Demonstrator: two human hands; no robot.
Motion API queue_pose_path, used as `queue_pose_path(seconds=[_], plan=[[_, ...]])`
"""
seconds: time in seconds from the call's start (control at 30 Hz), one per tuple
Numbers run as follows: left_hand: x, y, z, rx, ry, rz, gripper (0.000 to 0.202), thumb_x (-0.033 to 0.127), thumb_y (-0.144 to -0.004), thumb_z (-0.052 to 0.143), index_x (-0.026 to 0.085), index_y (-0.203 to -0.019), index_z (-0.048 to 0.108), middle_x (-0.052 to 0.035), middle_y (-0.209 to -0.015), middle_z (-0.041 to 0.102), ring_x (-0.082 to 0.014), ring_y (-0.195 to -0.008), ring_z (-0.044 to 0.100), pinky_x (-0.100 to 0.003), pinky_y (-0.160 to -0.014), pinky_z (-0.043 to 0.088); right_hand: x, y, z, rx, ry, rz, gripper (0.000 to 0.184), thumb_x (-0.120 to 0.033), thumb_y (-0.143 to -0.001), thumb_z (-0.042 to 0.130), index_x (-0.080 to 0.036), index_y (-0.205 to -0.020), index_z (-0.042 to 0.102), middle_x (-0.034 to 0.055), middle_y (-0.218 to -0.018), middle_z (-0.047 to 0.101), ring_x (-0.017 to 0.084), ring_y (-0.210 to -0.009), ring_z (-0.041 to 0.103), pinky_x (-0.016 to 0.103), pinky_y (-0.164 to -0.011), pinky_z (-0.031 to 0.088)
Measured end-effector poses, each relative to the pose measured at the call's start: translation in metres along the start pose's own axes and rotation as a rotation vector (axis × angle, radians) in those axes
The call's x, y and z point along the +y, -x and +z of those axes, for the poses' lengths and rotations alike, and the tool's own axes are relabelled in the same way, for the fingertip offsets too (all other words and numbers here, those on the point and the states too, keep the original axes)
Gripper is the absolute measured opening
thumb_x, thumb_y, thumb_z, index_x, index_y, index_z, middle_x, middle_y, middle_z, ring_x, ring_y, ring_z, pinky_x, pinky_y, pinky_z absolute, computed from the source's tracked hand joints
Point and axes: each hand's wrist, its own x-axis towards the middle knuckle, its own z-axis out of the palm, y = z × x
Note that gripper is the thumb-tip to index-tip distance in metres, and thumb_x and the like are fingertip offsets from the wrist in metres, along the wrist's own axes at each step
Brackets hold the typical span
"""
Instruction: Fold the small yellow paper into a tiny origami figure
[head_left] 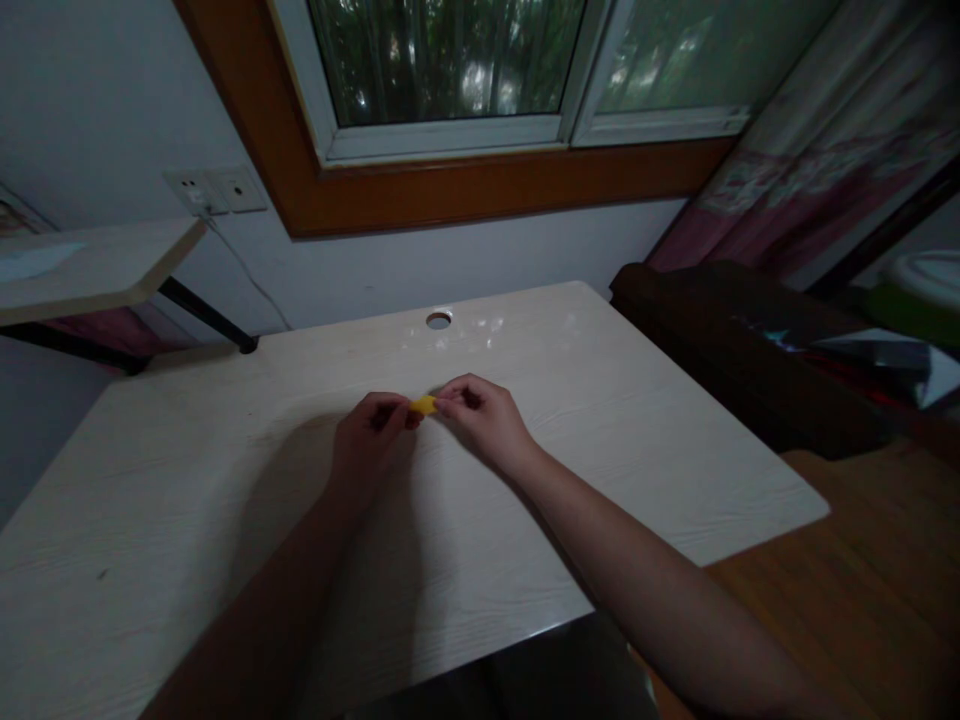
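A small yellow piece (pixel 424 405) is pinched between both my hands just above the pale wooden desk (pixel 225 520). My left hand (pixel 371 440) grips its left end with curled fingers. My right hand (pixel 484 418) holds its right end between thumb and fingertips. Too little of the yellow piece shows to tell what it is. Both forearms reach in from the bottom edge of the view.
A round cable hole (pixel 439 320) sits near the desk's far edge. A raised shelf (pixel 90 265) stands at the left, wall sockets (pixel 217 190) behind it. A dark wooden headboard (pixel 750 350) and a bed lie to the right, below a window (pixel 465 70).
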Motion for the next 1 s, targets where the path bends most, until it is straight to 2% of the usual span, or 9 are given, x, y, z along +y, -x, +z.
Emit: queue_pose_path(seconds=[0.1,0.2,0.57,0.83,1.0], plan=[[0.001,-0.001,0.001,0.028,0.102,-0.012,0.026,0.035,-0.08,0.07,0.017,-0.097,0.063,-0.004,-0.083,0.073,-0.0171,-0.075,0.073,-0.03,-0.073,0.059,0.002,-0.002,0.003,0.006,-0.241,0.097,0.014,-0.027,-0.076,0.072,-0.019,-0.086,0.067,0.0014,-0.079,0.068,0.013,-0.071,0.065,0.028,-0.069,0.054],[0.0,-0.002,0.001,-0.014,0.127,-0.02,0.03,0.035,-0.077,0.073,0.016,-0.099,0.065,-0.0052,-0.087,0.074,-0.0177,-0.078,0.073,-0.031,-0.075,0.059,0.0,-0.002,0.004,-0.024,-0.344,0.139,0.017,-0.027,-0.076,0.072,-0.019,-0.091,0.069,0.0018,-0.081,0.068,0.013,-0.072,0.065,0.029,-0.072,0.056],[-0.001,-0.002,0.0,-0.064,0.158,-0.055,0.029,0.036,-0.079,0.071,0.017,-0.099,0.067,-0.0052,-0.088,0.073,-0.0165,-0.073,0.071,-0.031,-0.071,0.06,-0.005,0.004,0.003,-0.189,-0.215,0.088,0.023,-0.03,-0.084,0.064,-0.021,-0.104,0.07,0.0033,-0.087,0.068,0.012,-0.071,0.063,0.027,-0.069,0.055],[0.002,-0.003,0.0,-0.054,0.162,-0.09,0.026,0.036,-0.078,0.072,0.017,-0.094,0.066,-0.0044,-0.084,0.073,-0.0161,-0.07,0.071,-0.031,-0.068,0.061,-0.009,0.004,0.003,-0.167,-0.161,0.025,0.019,-0.031,-0.083,0.065,-0.021,-0.097,0.073,0.0041,-0.092,0.068,0.013,-0.076,0.064,0.027,-0.071,0.055],[-0.001,-0.003,0.0,-0.063,0.152,-0.081,0.026,0.036,-0.077,0.073,0.017,-0.093,0.066,-0.0041,-0.084,0.073,-0.0161,-0.07,0.071,-0.031,-0.069,0.06,-0.01,0.003,0.003,-0.161,-0.172,0.055,0.019,-0.031,-0.083,0.066,-0.019,-0.096,0.072,0.0043,-0.089,0.069,0.013,-0.073,0.064,0.027,-0.069,0.054]])
